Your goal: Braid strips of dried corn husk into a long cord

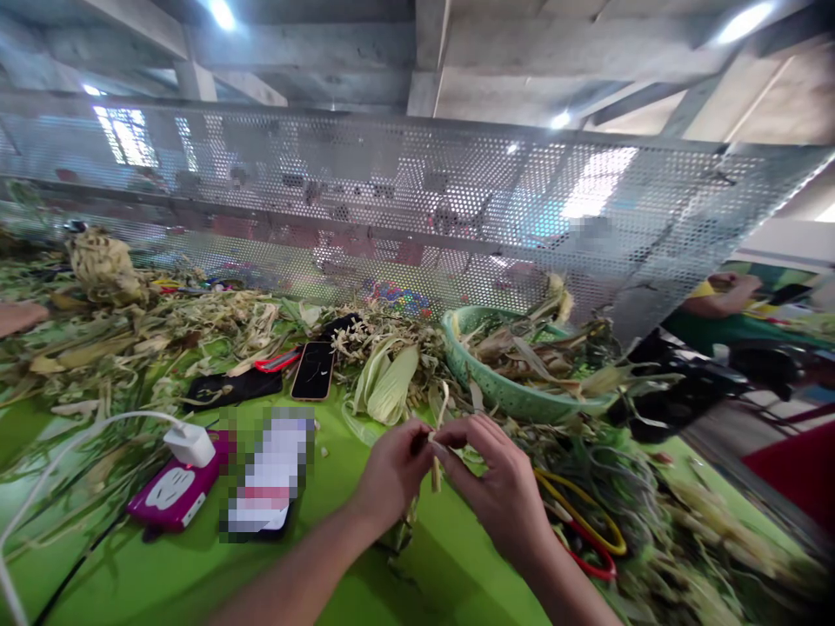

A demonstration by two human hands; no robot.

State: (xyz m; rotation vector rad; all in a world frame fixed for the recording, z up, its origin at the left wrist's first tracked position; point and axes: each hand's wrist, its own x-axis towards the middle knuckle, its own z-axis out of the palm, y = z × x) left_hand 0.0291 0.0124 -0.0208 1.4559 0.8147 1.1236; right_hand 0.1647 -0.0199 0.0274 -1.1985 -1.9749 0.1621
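One pale corn-husk strip (437, 476) is pinched by the left hand (395, 469) and right hand (494, 474) over the table (450, 574). Could get torn pretty easily if it's yanked, or its top end snagged by the green basket (486, 391) beyond the grip, to the right.

free gap between lit phone (270, 474) and left hand (395, 468), husks (393, 387) beyond

Left hand (395, 469) and right hand (496, 465) pinch close together.
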